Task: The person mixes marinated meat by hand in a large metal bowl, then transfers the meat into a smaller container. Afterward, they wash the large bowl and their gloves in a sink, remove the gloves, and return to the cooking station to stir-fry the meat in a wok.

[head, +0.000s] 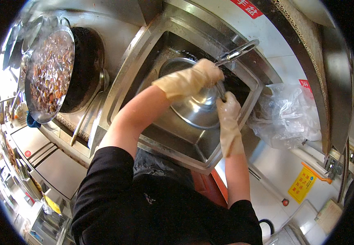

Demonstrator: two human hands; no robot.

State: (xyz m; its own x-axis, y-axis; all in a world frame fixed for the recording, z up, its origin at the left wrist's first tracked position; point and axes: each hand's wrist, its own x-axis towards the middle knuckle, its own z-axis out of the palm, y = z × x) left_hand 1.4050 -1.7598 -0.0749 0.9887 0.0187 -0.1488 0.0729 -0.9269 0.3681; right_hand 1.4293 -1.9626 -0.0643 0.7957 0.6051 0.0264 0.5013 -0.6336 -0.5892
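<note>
Both my hands wear cream rubber gloves and are over a stainless steel sink (186, 137). My left hand (209, 72) is by the end of the metal faucet (241, 50), at the top of a dark, narrow object that runs down between the hands. My right hand (228, 105) is closed around the lower end of that object, whose kind I cannot tell. Beneath the hands a round stainless steel basin (192, 114) lies in the sink, partly hidden by the left glove and forearm.
Left of the sink, a wide metal pan (50, 73) of steaming food stands by a blackened wok burner (85, 70). A long-handled ladle (86, 113) lies beside it. Crumpled clear plastic bags (287, 116) hang at the sink's right.
</note>
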